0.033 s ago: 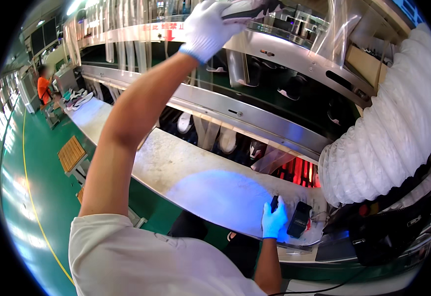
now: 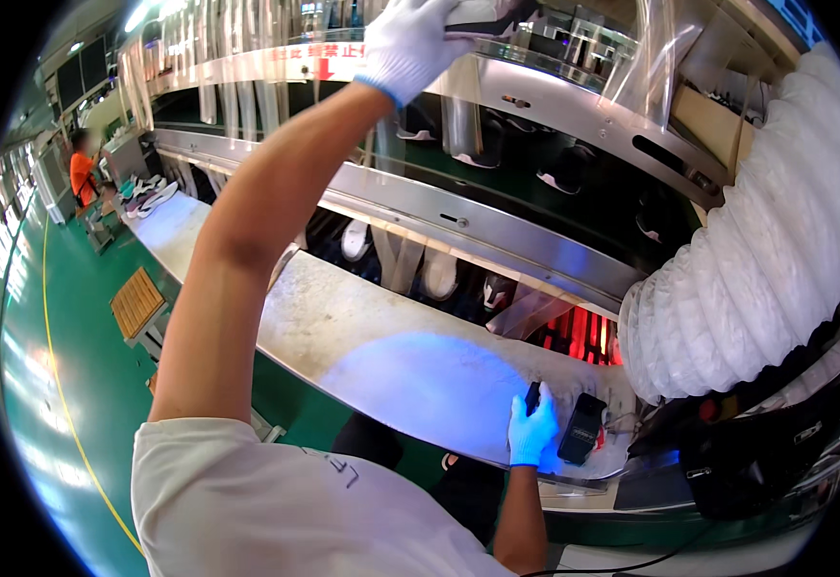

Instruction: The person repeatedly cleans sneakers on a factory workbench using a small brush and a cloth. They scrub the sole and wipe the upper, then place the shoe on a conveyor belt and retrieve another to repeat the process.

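- Far left, a person in an orange top (image 2: pixel 82 178) is by the green floor (image 2: pixel 26 385).
- Next is a stand with a wooden slat top (image 2: pixel 138 302).
- Some shoes (image 2: pixel 149 195) sit at the far end of the long pale counter (image 2: pixel 290 317).
- Up high, the left hand (image 2: pixel 408 48) wears a white glove. Its grip is closed around a pale and black shoe (image 2: pixel 482 23), up in the air by the top edge.
- Under that hand, more shoes (image 2: pixel 439 274) sit inside the machine (image 2: pixel 391 197).
- A round blue glow (image 2: pixel 420 380) lies on the counter.
- The right hand (image 2: pixel 533 433), gloved too, is low. Its grip is closed on a small black thing (image 2: pixel 533 396).
- Just beside it lies a flat black box (image 2: pixel 582 428).
- Behind is red light (image 2: pixel 588 335).
- Far right is a fat white hose (image 2: pixel 747 231).
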`<state>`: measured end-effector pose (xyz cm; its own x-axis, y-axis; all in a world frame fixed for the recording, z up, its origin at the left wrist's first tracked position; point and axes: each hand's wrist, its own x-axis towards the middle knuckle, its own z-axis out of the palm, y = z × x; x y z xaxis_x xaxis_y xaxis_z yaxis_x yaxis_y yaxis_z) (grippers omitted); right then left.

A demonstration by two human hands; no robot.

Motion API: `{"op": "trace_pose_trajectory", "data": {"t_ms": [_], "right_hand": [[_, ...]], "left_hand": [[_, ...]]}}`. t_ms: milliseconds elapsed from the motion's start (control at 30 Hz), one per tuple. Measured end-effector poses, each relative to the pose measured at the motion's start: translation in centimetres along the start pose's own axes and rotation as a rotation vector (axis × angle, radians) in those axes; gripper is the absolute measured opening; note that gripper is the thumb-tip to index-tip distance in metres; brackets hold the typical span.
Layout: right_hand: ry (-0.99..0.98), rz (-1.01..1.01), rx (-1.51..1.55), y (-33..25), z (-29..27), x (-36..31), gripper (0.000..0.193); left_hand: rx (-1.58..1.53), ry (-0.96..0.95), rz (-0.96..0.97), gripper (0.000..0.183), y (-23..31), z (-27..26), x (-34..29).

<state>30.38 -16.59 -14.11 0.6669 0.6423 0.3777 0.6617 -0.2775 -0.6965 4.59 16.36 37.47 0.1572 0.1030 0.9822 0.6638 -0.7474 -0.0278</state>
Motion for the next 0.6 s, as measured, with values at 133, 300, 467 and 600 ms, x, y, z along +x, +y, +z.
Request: {"op": "trace_pose_trajectory", "data": {"t_ms": [133, 300, 467, 600], "right_hand": [[0.004, 0.014, 0.007, -0.6, -0.5, -0.3, 0.074], [-0.013, -0.003, 0.001, -0.5, -0.6, -0.5, 0.072], [0.004, -0.038, -0.015, -0.4, -0.7, 0.0, 0.069], [0.076, -0.038, -0.053, -0.4, -1.4, -0.6, 0.063]], "left_hand": [[0.059, -0.307, 0.121, 0.076, -1.3, 7.7, 3.4], [-0.222, -0.491, -0.074, 0.113, -1.4, 11.2, 3.0], [-0.276, -0.469, -0.072, 0.086, 0.1, 7.8, 1.3], [-0.657, -0.48, 0.085, 0.05, 4.9, 2.6, -19.1]]}}
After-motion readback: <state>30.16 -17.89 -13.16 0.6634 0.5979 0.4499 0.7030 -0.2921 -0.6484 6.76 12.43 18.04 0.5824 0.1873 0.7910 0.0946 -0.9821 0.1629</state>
